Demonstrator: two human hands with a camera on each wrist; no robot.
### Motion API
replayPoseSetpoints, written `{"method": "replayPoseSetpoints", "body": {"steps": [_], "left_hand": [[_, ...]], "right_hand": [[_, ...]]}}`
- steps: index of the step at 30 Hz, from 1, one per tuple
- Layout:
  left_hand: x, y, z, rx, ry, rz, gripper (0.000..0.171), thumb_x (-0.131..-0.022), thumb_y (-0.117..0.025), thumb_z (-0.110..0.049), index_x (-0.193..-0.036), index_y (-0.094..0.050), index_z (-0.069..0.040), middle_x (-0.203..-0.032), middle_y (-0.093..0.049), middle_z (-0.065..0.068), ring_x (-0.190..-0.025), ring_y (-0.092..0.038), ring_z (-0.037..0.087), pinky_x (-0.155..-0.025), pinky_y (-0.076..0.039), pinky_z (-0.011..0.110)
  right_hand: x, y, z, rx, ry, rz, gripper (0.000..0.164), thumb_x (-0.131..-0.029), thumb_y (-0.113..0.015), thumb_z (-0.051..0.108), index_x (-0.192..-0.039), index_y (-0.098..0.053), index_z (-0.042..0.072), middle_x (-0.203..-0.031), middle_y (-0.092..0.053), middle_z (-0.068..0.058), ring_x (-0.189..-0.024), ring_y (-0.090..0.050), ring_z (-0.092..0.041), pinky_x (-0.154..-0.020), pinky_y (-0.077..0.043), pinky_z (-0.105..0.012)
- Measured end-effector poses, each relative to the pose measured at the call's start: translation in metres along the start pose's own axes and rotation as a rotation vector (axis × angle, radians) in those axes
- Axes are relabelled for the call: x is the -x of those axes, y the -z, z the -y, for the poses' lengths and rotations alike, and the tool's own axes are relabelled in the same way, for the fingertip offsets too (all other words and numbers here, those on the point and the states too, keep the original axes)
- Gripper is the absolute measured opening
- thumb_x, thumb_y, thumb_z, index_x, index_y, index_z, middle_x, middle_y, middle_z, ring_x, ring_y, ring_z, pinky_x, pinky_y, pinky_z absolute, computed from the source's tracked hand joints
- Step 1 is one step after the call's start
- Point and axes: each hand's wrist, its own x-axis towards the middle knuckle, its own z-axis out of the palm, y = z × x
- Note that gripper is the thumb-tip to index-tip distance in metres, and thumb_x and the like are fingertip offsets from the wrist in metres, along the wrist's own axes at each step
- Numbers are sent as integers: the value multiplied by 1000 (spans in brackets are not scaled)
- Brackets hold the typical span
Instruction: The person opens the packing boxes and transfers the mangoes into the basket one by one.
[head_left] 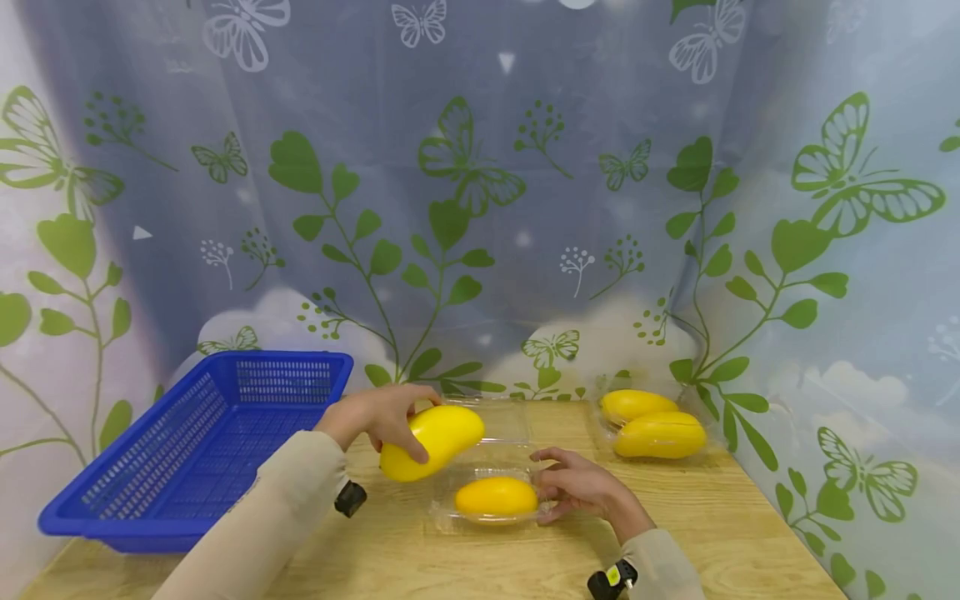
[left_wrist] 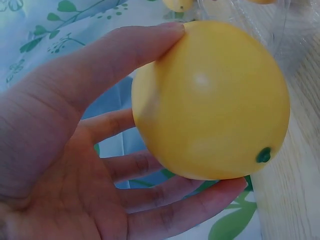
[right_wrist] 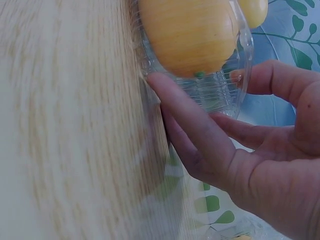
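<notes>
Your left hand grips a yellow mango between thumb and spread fingers, raised at the far left of the clear container; your right hand, fingers bent, holds that container's right end. A second mango lies inside. The raised fruit's smooth, round skin could slip from your fingertips; lowered carelessly, it might knock its neighbour, or tip the thin plastic if your right fingers loosen.
</notes>
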Motion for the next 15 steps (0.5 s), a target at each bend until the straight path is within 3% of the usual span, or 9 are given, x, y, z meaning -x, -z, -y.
{"method": "replayPoseSetpoints", "body": {"steps": [3, 6, 15], "left_hand": [[1, 2, 3, -11, -5, -5, 82, -75, -93, -24, -145, -51, -25, -124, -63, 16, -96, -68, 26, -62, -63, 39], [1, 2, 5, -15, -1, -9, 82, -75, -93, -25, -146, -51, -25, -126, -63, 16, -97, -68, 27, -64, -64, 41], [4, 0, 11, -11, 17, -17, 84, -76, -93, -27, -147, -50, -25, -129, -62, 17, -98, -68, 26, -67, -64, 42]], "right_hand": [[0, 0, 1, 2, 9, 1, 61, -105, -51, 10, -156, -23, -8, -102, -51, -10, -73, -50, -12, -79, -65, -44], [-1, -1, 1, 8, 8, 2, 61, -105, -51, 11, -156, -23, -8, -104, -51, -10, -74, -52, -12, -79, -65, -44], [-4, -1, -2, 2, 0, 2, 59, -104, -50, 8, -155, -24, -8, -88, -47, -5, -73, -45, -13, -79, -65, -44]]}}
